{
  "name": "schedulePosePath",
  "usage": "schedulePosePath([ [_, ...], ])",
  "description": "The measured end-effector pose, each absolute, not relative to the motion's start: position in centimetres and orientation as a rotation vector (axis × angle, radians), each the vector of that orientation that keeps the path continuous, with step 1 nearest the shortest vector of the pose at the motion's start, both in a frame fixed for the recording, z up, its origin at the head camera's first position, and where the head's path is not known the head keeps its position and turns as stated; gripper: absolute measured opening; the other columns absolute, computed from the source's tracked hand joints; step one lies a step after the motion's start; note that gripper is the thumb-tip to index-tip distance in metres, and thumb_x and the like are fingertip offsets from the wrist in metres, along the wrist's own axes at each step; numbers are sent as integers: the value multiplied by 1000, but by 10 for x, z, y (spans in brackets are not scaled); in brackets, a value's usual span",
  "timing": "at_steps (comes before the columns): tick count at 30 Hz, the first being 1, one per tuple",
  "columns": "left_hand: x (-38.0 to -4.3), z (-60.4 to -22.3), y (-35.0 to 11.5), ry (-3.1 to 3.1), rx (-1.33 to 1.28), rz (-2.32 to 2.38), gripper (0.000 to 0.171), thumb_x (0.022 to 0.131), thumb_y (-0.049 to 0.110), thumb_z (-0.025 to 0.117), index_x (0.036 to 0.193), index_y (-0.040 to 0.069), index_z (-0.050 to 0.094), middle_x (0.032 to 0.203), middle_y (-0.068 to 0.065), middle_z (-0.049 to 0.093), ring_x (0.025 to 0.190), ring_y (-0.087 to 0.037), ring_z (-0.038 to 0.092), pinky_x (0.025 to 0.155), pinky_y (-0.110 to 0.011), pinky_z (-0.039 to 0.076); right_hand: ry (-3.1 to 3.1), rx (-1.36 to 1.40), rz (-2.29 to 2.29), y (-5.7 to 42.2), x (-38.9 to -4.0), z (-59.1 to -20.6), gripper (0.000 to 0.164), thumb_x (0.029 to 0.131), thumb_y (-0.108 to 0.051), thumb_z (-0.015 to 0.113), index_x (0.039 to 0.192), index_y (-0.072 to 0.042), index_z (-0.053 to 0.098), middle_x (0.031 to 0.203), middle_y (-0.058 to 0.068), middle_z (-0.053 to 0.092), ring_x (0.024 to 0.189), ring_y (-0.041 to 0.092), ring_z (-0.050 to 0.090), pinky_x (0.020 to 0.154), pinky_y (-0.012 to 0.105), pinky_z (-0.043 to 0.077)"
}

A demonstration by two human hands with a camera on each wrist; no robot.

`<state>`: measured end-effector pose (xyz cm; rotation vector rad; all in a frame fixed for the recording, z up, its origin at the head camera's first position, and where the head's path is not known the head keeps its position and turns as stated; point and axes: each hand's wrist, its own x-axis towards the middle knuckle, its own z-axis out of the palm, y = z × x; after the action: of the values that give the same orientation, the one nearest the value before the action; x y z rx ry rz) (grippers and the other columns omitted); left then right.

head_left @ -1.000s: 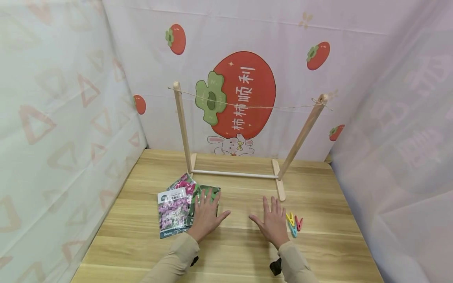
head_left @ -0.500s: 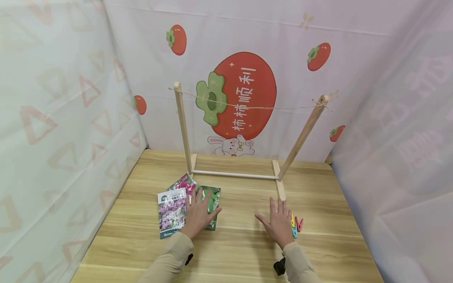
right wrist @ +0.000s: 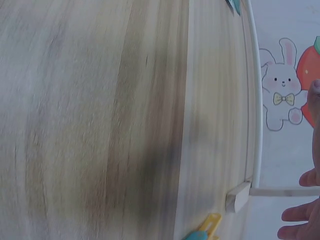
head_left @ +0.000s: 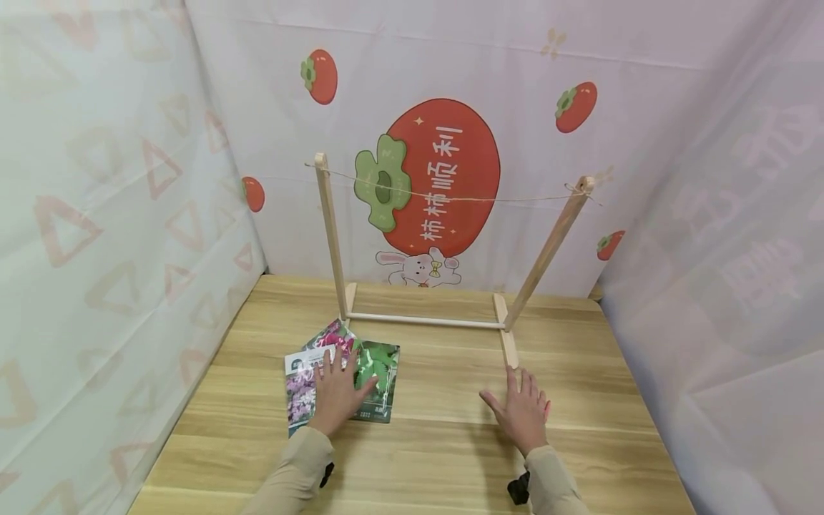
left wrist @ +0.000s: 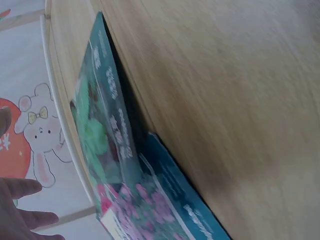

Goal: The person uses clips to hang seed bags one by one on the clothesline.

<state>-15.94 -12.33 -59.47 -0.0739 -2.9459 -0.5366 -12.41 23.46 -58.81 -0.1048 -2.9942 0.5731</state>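
Note:
My left hand [head_left: 336, 395] hovers over the seed packets with its fingers spread, holding nothing. Beneath it lie a purple-flower packet [head_left: 299, 392] with a white top, a green-leaf packet [head_left: 381, 372] and, partly under them, a pink-flower packet [head_left: 330, 335]. The left wrist view shows the green-leaf packet [left wrist: 95, 135] standing out from the purple-flower one [left wrist: 155, 210]. My right hand [head_left: 523, 416], fingers apart and nothing in them, covers most of the clothespins. A red clothespin [head_left: 547, 410] peeks out beside it; yellow [right wrist: 213, 223] and blue [right wrist: 196, 235] ones show in the right wrist view.
Behind both hands stands a wooden rack with a left post [head_left: 331, 236], a right post [head_left: 547, 254] and a white crossbar [head_left: 425, 321]. A thin string [head_left: 450, 198] runs between the post tops. Printed cloth [head_left: 244, 107] encloses the wooden table [head_left: 438, 443].
Both hands have moved apart: the left one leftward over the purple-flower packet, uncovering the green-leaf packet, the right one rightward over the clothespins. The packets and rack stay put.

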Motion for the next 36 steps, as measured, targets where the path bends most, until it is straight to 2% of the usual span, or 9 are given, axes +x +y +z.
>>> schedulePosePath([
  [7, -157, -603, -146, -3003, 36, -579, 81, 87, 61, 60, 146, 8, 43, 152, -31, 31, 142, -53, 22, 111, -73, 17, -3077, -185, 545, 250, -122, -593, 89, 92, -61, 53, 149, 3, 29, 150, 38, 26, 139, 55, 24, 111, 71, 19],
  [12, -154, -610, -162, -3029, 103, -599, 82, 87, 60, 61, 146, 6, 41, 152, -33, 29, 141, -56, 21, 110, -74, 15, -3096, -224, 529, 261, -119, -599, 91, 92, -64, 50, 149, 4, 29, 148, 39, 27, 137, 56, 26, 108, 72, 22],
  [26, -143, -620, -199, -3096, 269, -622, 88, 88, 61, 58, 146, -3, 36, 150, -40, 24, 138, -60, 20, 109, -74, 13, -3140, -308, 511, 279, -107, -613, 83, 94, -60, 50, 142, 6, 38, 140, 40, 36, 131, 57, 34, 102, 71, 30],
  [31, -141, -623, -205, -3106, 315, -658, 92, 89, 62, 56, 147, -5, 32, 150, -43, 18, 138, -60, 17, 109, -75, 11, -3166, -352, 509, 283, -106, -619, 82, 94, -58, 50, 144, 6, 35, 140, 41, 35, 130, 57, 34, 102, 72, 30],
  [36, -143, -625, -209, -3079, 337, -705, 92, 88, 60, 58, 147, -5, 32, 147, -43, 21, 137, -59, 18, 108, -75, 12, -3167, -376, 507, 285, -106, -620, 81, 94, -55, 52, 143, 6, 35, 140, 43, 33, 128, 58, 34, 102, 71, 31],
])
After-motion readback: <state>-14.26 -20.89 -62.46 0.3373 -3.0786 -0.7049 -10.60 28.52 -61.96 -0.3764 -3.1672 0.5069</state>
